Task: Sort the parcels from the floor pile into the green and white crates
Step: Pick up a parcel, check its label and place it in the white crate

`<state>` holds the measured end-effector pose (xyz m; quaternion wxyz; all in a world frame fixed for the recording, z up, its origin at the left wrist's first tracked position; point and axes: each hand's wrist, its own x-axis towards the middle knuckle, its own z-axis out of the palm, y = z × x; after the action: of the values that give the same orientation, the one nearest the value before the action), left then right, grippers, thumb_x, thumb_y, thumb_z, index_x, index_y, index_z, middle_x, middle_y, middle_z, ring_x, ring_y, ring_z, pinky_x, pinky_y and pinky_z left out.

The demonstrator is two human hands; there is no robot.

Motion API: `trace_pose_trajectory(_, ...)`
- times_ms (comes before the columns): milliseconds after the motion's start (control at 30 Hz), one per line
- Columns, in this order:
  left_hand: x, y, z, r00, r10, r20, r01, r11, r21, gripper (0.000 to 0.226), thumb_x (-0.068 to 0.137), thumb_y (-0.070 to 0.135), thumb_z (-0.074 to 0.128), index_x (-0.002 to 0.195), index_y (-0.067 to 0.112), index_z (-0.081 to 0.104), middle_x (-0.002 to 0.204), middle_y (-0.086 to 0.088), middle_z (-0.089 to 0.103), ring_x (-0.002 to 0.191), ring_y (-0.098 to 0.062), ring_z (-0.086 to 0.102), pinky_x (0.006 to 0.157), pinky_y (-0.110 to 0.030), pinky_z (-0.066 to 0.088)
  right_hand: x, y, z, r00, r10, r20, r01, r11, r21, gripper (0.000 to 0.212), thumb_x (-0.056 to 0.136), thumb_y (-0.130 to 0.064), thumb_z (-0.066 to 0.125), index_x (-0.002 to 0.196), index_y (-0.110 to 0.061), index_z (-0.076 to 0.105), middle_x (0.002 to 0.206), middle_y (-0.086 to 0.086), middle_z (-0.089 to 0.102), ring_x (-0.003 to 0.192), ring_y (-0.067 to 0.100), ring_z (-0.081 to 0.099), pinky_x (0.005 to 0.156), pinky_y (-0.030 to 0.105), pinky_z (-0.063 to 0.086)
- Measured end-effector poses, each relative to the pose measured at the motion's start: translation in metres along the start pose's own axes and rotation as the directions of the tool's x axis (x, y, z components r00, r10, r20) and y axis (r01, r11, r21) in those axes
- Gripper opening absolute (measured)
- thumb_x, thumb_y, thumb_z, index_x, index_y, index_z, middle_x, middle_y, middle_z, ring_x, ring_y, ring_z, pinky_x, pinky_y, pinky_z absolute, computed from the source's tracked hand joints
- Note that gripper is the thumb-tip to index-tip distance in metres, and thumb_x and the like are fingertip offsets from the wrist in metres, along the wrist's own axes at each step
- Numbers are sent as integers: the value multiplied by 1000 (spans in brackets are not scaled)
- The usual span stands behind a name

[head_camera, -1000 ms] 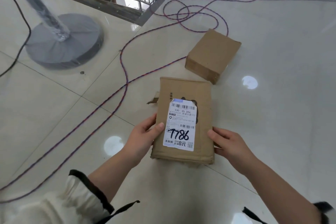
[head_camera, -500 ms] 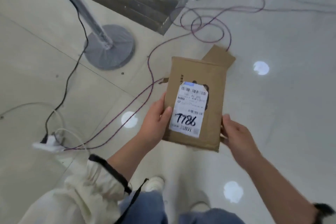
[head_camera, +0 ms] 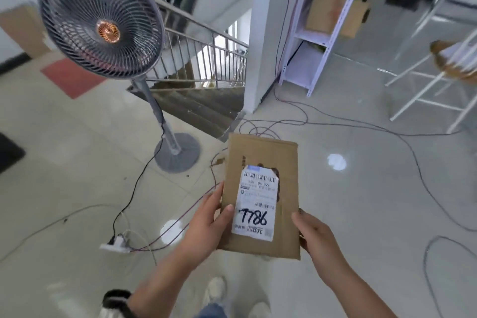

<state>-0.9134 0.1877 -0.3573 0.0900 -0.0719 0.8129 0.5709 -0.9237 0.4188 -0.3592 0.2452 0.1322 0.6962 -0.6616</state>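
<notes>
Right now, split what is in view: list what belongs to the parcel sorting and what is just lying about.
Job in hand:
flat brown cardboard parcel labelled 7786
left hand
right hand

Lying about:
grey pedestal fan
white power strip
white metal shelving
loose floor cables

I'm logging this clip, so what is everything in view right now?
parcel: one, brown, held in both hands
label: one, white, on the parcel, marked 7786
fan: one, grey, standing left
stair railing: one, metal, behind the fan
shelf: one, white, back right, holding a box
cables: several, dark, across the floor
power strip: one, white, floor left
left hand: one, at parcel's left edge
right hand: one, at parcel's right edge
</notes>
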Motion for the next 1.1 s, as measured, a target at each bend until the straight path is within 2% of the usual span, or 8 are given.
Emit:
trace_pose_trajectory(100, -19, 28, -18, 999, 12, 31, -10, 999, -51, 50, 95, 28, 53, 129, 58, 31, 127, 20, 46, 113, 6, 50, 85, -5, 41, -25, -23, 9, 996, -93, -9, 93, 996, 2, 22, 93, -18, 56, 99, -32, 71, 100, -11, 74, 93, 6, 69, 67, 12, 52)
trace_pose_trajectory(233, -33, 47, -33, 997, 32, 66, -28, 997, -71, 55, 96, 23, 52, 137, 52, 31, 132, 6, 51, 118, -9, 52, 104, -36, 41, -46, -33, 18, 988, -151, -20, 151, 988, -18, 26, 91, -13, 57, 97, -34, 72, 99, -10, 74, 90, 5, 69, 65, 12, 52)
trace_pose_trajectory(467, -29, 62, -39, 966, 174, 192, -159, 983, -91, 52, 97, 19, 50, 135, 51, 38, 134, 16, 53, 122, -9, 52, 99, -35, 47, -65, -33, 21, 968, -200, -154, 204, 979, 14, 24, 89, -17, 59, 97, -34, 73, 99, -10, 74, 94, 8, 69, 83, 28, 52)
trace_pose_trajectory(700, -11, 91, -40, 890, 230, 393, -210, 973, -94, 54, 94, 30, 54, 142, 42, 34, 131, 6, 54, 115, -11, 57, 97, -40, 49, -105, -34, 25, 909, -213, -357, 261, 961, 93, 24, 88, -20, 62, 100, -39, 72, 103, -11, 73, 95, 6, 68, 76, 18, 52)
trace_pose_trajectory(833, -8, 107, -22, 806, 324, 495, -322, 942, -92, 51, 94, 21, 55, 138, 41, 40, 123, 10, 59, 109, -3, 59, 93, -29, 52, -136, -22, 25, 837, -236, -494, 349, 925, 148, 26, 88, -15, 63, 112, -20, 69, 106, -3, 73, 99, 12, 68, 77, 20, 53)
trace_pose_trajectory(900, -11, 114, -5, 738, 371, 564, -393, 915, -89, 50, 94, 19, 55, 134, 47, 41, 117, 19, 62, 108, 3, 58, 90, -23, 52, -160, -14, 22, 794, -229, -563, 378, 912, 161, 26, 89, -15, 62, 114, -21, 68, 108, -1, 72, 101, 15, 68, 86, 27, 52)
trace_pose_trajectory(1033, -33, 123, 37, 641, 353, 682, -427, 902, -66, 55, 93, 32, 55, 136, 57, 32, 132, 18, 49, 118, -3, 52, 97, -36, 46, -216, 11, 14, 694, -204, -691, 416, 896, 153, 24, 90, -17, 61, 110, -25, 70, 108, -1, 72, 103, 17, 67, 91, 33, 50)
trace_pose_trajectory(1100, -51, 131, 61, 581, 365, 728, -441, 892, -95, 55, 92, 34, 56, 128, 67, 32, 129, 24, 47, 114, 4, 52, 88, -24, 47, -248, 25, 12, 629, -193, -753, 448, 882, 148, 23, 89, -19, 62, 108, -29, 71, 109, -1, 72, 103, 16, 67, 91, 34, 49)
